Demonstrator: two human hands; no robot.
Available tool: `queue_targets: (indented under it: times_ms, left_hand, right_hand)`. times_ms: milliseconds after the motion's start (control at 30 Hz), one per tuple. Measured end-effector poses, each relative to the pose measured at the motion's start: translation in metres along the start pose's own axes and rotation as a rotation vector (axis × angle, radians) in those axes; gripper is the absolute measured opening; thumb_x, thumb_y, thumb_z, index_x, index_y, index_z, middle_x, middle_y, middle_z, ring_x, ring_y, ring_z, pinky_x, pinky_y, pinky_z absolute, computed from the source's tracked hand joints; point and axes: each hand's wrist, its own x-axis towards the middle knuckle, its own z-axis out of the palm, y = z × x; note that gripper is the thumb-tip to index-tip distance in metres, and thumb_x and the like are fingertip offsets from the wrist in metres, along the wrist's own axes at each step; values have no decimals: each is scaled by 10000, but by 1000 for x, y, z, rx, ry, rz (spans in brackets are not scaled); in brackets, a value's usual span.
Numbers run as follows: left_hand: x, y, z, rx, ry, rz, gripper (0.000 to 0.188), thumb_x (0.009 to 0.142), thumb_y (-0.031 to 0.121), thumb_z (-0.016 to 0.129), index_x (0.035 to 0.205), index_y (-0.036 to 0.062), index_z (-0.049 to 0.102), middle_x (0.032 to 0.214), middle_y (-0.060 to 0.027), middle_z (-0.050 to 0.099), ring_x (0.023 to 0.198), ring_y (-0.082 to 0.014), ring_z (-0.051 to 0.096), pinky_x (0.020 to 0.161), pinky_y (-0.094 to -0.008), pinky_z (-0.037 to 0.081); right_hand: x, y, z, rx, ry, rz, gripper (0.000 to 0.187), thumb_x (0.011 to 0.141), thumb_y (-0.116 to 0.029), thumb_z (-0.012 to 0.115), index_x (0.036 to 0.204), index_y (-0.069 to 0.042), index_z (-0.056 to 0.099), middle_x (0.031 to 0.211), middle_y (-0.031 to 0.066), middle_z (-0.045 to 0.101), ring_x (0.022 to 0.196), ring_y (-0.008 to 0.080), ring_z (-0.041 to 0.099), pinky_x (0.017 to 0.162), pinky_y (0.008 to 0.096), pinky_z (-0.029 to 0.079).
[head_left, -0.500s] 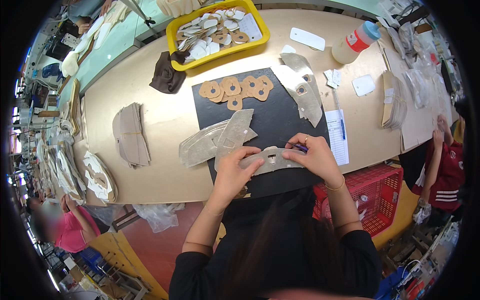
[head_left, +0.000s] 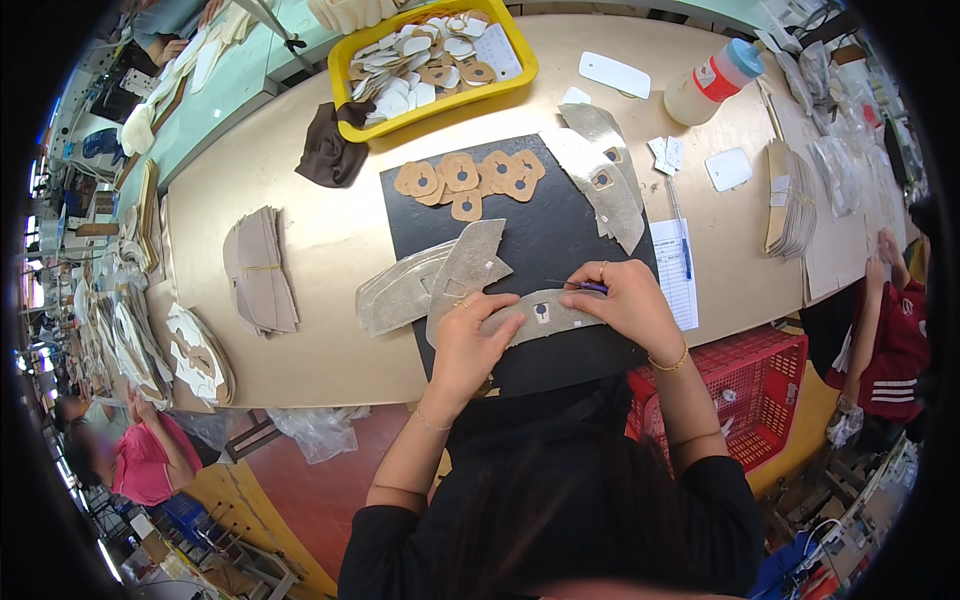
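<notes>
- My left hand [head_left: 470, 345] still presses the grey piece [head_left: 540, 315] flat on the black mat [head_left: 545, 235].
- My right hand [head_left: 620, 300] pinches a blue pen [head_left: 590, 287] at the piece's top edge.
- Little has shifted, so the marking goes on.

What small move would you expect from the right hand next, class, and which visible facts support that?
Probably drawing the blue-tipped tool along the grey cut piece. The right hand pinches it at the piece's upper edge, while the left hand pins the piece flat on the black mat.
</notes>
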Motion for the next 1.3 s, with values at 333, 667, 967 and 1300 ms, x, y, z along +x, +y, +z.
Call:
queue_targets:
  times_ms: [333,667,967,1300]
  left_hand:
    - [1,-2,1,-1,-6,-6,230,816,115,780,1025,27,735,846,-113,655,815,-264,662,745,-339,505]
    - [2,-2,2,-21,0,-10,226,817,114,780,1022,29,736,844,-108,654,804,-260,662,739,-337,504]
    - [3,0,1,-14,-9,-38,227,823,115,782,1027,26,735,822,-98,645,740,-227,651,684,-328,502]
    - [3,2,1,-21,-9,-24,224,825,112,781,1025,22,734,833,-99,650,746,-229,656,687,-330,508]
  right_hand:
    - [2,0,0,-17,5,-5,262,798,-232,801,929,-10,752,778,136,724,653,230,695,628,295,518]
    - [2,-1,0,-23,-1,18,265,796,-241,803,924,-15,752,785,144,722,674,245,704,638,302,522]
    - [1,-1,0,-28,4,23,273,793,-250,804,926,-17,753,782,144,721,665,256,700,638,308,523]
    - [1,-1,0,-34,7,24,267,790,-251,806,916,-22,755,775,135,721,666,249,698,638,305,521]
